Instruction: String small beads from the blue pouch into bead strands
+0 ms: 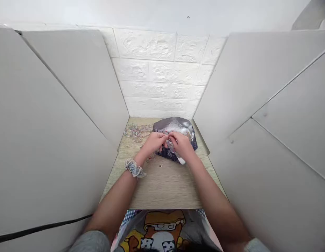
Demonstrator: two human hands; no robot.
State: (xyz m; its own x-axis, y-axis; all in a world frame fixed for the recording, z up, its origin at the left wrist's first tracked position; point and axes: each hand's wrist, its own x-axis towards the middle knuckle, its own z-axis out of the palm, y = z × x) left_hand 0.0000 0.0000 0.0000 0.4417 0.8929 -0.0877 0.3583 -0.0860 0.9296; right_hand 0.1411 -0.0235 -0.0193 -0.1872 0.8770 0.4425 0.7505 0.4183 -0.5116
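Note:
A crumpled dark foil bag with a silver inside lies at the far end of the wood-grain board. My left hand and my right hand meet over its middle, with the fingertips pinching the crinkled silver foil. A frilly checked scrunchie circles my left wrist. To the left of the bag, a patch of tiny multicoloured beads lies on the board, close to my left hand. One small bead rests just below my hands. The hands hide the bag's centre.
Tall white panels flank the narrow board on both sides, and a white brick-textured wall closes the far end. A printed cartoon cloth lies at the near edge. A black cable runs along the lower left.

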